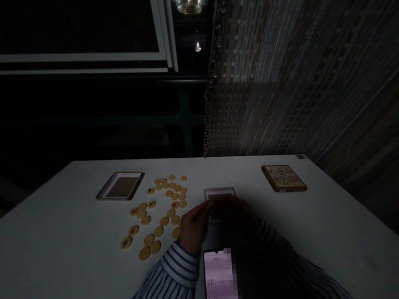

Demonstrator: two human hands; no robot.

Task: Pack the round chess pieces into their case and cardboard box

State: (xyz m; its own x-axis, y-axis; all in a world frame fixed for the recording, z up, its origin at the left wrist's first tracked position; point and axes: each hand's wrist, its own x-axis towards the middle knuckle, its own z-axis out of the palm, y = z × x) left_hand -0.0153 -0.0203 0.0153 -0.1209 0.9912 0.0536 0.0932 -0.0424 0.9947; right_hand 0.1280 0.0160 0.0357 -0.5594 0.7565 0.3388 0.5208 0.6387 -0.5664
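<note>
My left hand (193, 229) reaches over the white table (56, 250) with its fingers pinched together on a small piece I cannot make out, beside a small white folded object (219, 194). My right hand (240, 215) lies in deep shadow next to it, near the same white object; its fingers do not show. Several round tan game pieces (162, 206), some with red or black marks, are scattered just left of my left hand.
An open box tray (120, 186) lies at the back left of the table. A printed box lid (284, 177) lies at the back right. A lit phone (220, 280) stands at the near edge. A beaded curtain (310, 69) hangs behind.
</note>
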